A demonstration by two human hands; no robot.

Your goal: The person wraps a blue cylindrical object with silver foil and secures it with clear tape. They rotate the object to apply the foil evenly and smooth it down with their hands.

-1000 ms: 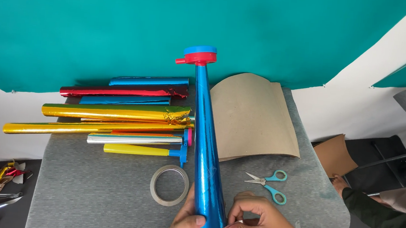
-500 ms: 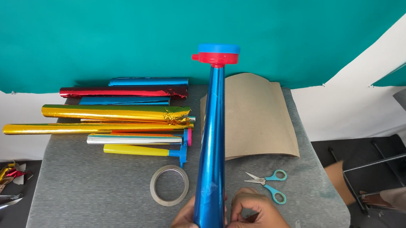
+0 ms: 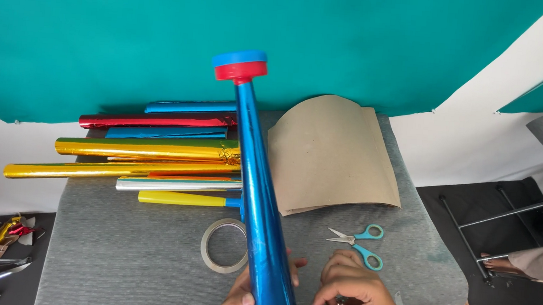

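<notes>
— What do the hands have hold of?

— The left hand (image 3: 238, 301) is wrapped around the lower end of a shiny blue foil cone (image 3: 262, 210), its grip closed on it, fingertips showing past the far side. The right hand (image 3: 353, 298) pinches something small and silvery at the cone's bottom edge, fingers curled tight; what exactly it is I cannot make out, and the picture's lower edge cuts off that end of the cone.

— Where does the cone sit?

— It rises tilted away from the person over the grey bench (image 3: 115, 256), narrow end up, topped by a red and blue cap (image 3: 240, 65).

— And around it?

— A clear tape ring (image 3: 223, 245) lies flat just left of the cone, partly hidden behind it. Scissors with teal handles (image 3: 358, 238) lie to the right, near the right hand. Beyond them a brown paper sheet (image 3: 333, 154) curves up off the bench. To the left is a pile of foil rolls (image 3: 148, 156), gold, red, blue, silver, with a yellow one; their right ends disappear behind the cone.

— Anything else?

— Scraps on the floor at far left, too small to identify, and another person's hand (image 3: 502, 262) near a metal frame at right.
</notes>
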